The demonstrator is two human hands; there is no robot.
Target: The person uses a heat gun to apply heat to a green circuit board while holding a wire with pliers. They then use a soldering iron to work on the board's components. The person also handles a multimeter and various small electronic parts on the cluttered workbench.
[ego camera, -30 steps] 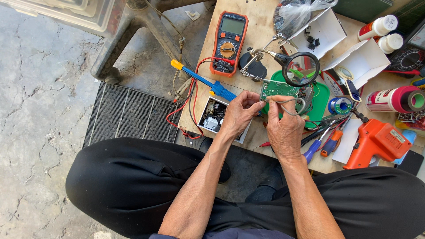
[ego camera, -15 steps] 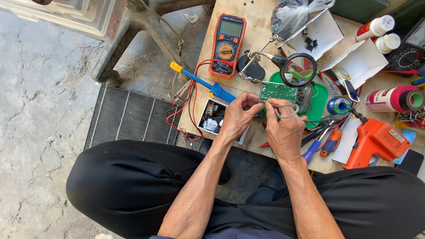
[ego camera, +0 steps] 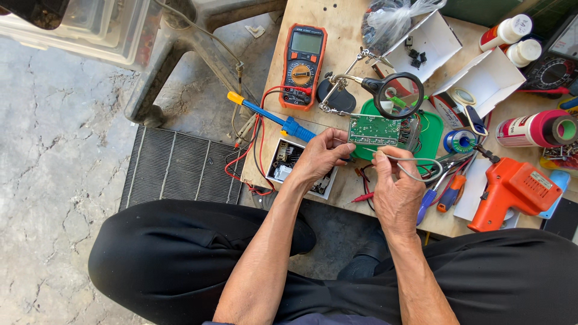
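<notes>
Circuit board [ego camera: 376, 129], green, sits clamped in the helping-hands stand at the bench's middle, just below the round magnifier [ego camera: 394, 94]. Little has shifted over the last second: left hand [ego camera: 319, 157] still pinches the board's left edge at 9 o'clock, right hand [ego camera: 394, 192] still feeds a loop of solder wire [ego camera: 421, 168] in from 5 o'clock. Soldering looks mid-joint, though the blue-handled iron [ego camera: 271, 115] lies untouched at 10 o'clock.

Left arm: bare forearm reaches forward and slightly right from the lower centre.
Left hand [ego camera: 319, 157]: palm down, fingers curled, thumb and fingertips pinched together at the front.
Right arm: bare forearm runs up from the lower right, wrist nearly straight.
Right hand [ego camera: 396, 191]: back toward the camera, fingers bent inward, index finger raised.
Spacing: hands close, not touching.
</notes>
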